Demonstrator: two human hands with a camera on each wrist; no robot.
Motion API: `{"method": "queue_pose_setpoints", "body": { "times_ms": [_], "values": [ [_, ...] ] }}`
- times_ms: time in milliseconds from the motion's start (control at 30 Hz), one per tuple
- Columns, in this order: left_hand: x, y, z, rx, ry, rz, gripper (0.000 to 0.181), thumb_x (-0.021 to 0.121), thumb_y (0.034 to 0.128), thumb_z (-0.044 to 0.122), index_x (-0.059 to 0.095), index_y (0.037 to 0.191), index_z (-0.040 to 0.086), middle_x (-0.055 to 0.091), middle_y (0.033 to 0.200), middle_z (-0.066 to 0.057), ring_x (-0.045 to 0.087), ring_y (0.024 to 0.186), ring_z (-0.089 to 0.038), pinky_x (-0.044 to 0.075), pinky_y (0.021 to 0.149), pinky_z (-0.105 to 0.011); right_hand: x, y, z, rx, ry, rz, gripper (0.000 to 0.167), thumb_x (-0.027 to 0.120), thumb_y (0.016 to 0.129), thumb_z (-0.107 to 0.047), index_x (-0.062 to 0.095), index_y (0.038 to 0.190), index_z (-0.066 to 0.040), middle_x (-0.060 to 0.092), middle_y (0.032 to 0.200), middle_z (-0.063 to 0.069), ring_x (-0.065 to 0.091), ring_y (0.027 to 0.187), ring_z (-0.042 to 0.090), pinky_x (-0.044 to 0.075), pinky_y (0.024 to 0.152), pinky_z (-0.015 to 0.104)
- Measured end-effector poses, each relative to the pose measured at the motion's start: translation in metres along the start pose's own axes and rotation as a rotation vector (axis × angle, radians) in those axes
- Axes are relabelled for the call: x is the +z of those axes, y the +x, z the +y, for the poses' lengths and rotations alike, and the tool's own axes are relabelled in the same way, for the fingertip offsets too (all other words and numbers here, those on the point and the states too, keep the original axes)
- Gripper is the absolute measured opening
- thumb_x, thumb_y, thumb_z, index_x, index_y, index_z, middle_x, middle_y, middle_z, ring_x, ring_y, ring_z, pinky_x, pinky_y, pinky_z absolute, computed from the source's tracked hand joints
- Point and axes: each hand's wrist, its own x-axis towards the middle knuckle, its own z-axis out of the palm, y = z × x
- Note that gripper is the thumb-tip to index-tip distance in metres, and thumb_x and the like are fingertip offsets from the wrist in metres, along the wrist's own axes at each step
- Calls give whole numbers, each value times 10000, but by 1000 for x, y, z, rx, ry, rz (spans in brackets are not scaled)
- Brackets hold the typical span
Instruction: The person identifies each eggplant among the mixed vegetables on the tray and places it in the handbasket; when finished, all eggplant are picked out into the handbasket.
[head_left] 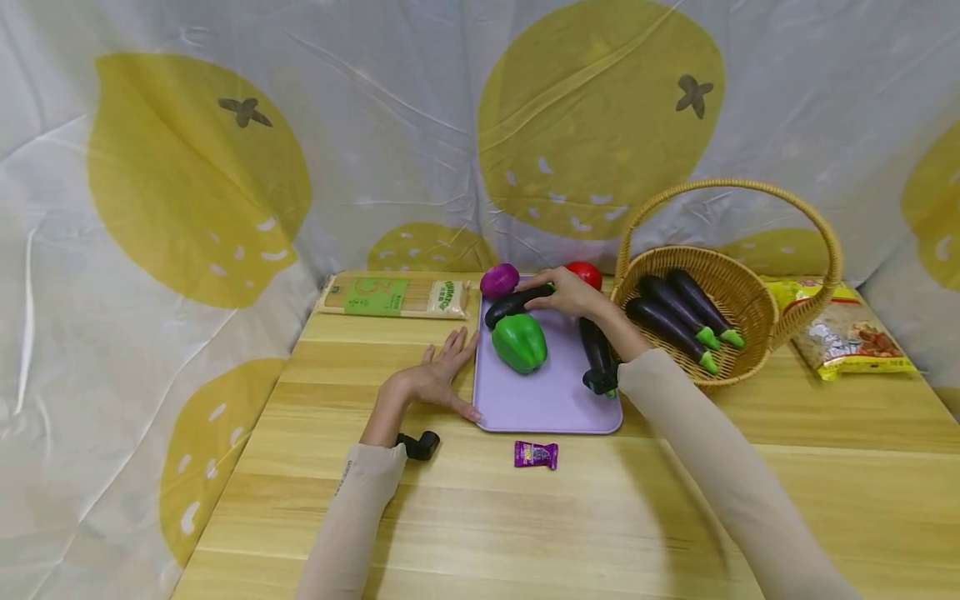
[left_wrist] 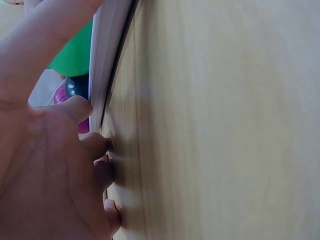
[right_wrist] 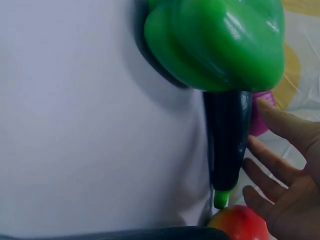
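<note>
Beige sleeves [head_left: 735,475] nearest, on the near side of the lilac tray [head_left: 540,408]. Left hand [head_left: 438,379] at the tray's left edge, grip spread, perhaps steadying. Right hand [head_left: 570,293] over the tray's far-left part, grip loosely spread beside a dark eggplant [head_left: 510,307] lying along the far edge, behind a green pepper [head_left: 519,343]; no pinch visible, contact hard to tell. Probably positioning that eggplant on the tray, with three others [head_left: 671,312] in the basket [head_left: 772,321] to the tray's right. Likely called for next: settling fingers for a nudge, or lifting clear without bumping the pepper.
</note>
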Motion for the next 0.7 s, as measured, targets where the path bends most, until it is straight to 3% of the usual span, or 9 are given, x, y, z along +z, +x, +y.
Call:
{"method": "queue_pose_setpoints", "body": {
  "times_ms": [133,400,700],
  "values": [
    [-1,0,0,1,-3,-4,1398,884,765,535,-130,1660,183,-234,1722,-125,-249,1599,-292,-149,1293,-592,0,3,-2,-10,-18,-11,370,787,913,-95,737,1276,-45,708,1330,183,583,1284,375,479,1092,504],
    [-1,-1,1,0,0,-4,1396,883,769,528,-136,1659,182,-236,1722,-126,-248,1600,-292,-148,1294,-591,1,9,-1,-5,-70,-43,345,799,890,-57,764,1233,-70,746,1210,202,561,1106,333,443,901,361],
    [-1,-1,0,7,10,-8,1401,880,769,536,-144,1656,183,-240,1719,-127,-251,1598,-289,-146,1293,-594,6,13,6,-17,-89,-70,346,820,889,-134,775,1232,-131,768,1209,150,597,1070,276,435,854,305]
  ]
}}
